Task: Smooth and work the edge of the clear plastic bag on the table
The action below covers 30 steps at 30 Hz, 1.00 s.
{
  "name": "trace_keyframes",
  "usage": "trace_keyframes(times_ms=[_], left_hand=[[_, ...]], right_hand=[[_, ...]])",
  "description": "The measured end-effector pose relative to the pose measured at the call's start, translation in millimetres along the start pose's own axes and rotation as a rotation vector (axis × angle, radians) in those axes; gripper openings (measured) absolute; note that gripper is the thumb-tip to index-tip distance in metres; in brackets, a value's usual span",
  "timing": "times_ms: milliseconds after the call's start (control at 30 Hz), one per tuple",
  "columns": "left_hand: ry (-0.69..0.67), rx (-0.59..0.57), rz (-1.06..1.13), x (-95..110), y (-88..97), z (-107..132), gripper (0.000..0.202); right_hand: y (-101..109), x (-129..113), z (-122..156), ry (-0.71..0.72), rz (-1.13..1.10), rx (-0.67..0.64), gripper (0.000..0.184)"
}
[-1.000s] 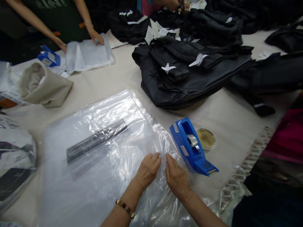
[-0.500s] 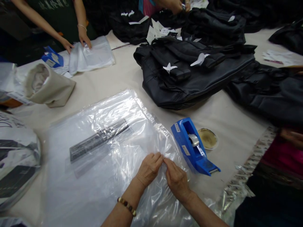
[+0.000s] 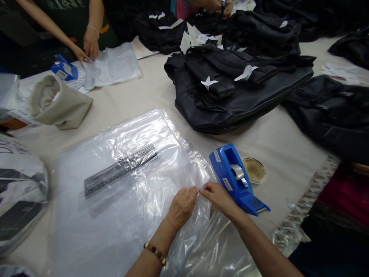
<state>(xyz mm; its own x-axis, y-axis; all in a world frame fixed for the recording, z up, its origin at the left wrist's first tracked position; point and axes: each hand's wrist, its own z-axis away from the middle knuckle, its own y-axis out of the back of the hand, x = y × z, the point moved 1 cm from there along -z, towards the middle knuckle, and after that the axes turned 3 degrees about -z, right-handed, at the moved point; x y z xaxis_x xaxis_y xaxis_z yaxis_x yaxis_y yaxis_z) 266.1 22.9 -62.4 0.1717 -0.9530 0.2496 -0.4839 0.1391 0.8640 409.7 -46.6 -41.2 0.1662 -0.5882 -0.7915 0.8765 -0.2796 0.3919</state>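
Observation:
Clear plastic bags [image 3: 95, 234] with a printed block of dark text lie flat in a stack before me. At their right edge my left hand [image 3: 182, 206] rests with its fingers together, pressing on the plastic film. My right hand [image 3: 216, 197] pinches the edge of a plastic bag close by the left fingertips. Just beyond the right hand stands a blue tape dispenser [image 3: 225, 169] with a roll of clear tape in it. A round tan disc [image 3: 255, 170] lies beside the dispenser, partly covered by it.
Black bags [image 3: 236, 104] with white paper tufts are piled at the back. A beige fabric container [image 3: 75, 107] stands at left, near a plastic-wrapped package [image 3: 20, 200]. Across the table a co-worker's hands [image 3: 86, 52] handle clear bags. Silvery strips [image 3: 300, 215] line the right table edge.
My right hand has turned and lifted the bag edge slightly, while my left hand stays nearly in place. The co-worker's hands have come closer together at the edge of their bags.

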Motion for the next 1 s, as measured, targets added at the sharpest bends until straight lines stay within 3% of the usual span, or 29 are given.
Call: trace_keyframes(times_ms=[133,367,600,900,1000], left_hand=[[0.045,0.024,0.009,0.5,-3.6,4.2,0.03],[0.072,0.014,0.021,0.3,-3.3,5.5,0.039],[0.028,-0.146,0.041,-1.3,0.4,-0.5,0.046],[0.041,-0.305,-0.014,1.2,9.8,-14.6,0.032],[0.059,-0.306,-0.036,2.3,9.4,-14.6,0.03]], right_hand=[[2.3,-3.3,-2.7,-0.063,-0.088,-0.081,0.023],[-13.1,9.9,-0.2,-0.127,-0.107,0.085,0.027],[-17.2,17.2,-1.7,-0.117,-0.122,0.146,0.033],[-16.3,17.1,-2.7,-0.091,-0.13,0.144,0.041],[-16.2,17.3,-3.1,-0.082,-0.117,0.144,0.038]])
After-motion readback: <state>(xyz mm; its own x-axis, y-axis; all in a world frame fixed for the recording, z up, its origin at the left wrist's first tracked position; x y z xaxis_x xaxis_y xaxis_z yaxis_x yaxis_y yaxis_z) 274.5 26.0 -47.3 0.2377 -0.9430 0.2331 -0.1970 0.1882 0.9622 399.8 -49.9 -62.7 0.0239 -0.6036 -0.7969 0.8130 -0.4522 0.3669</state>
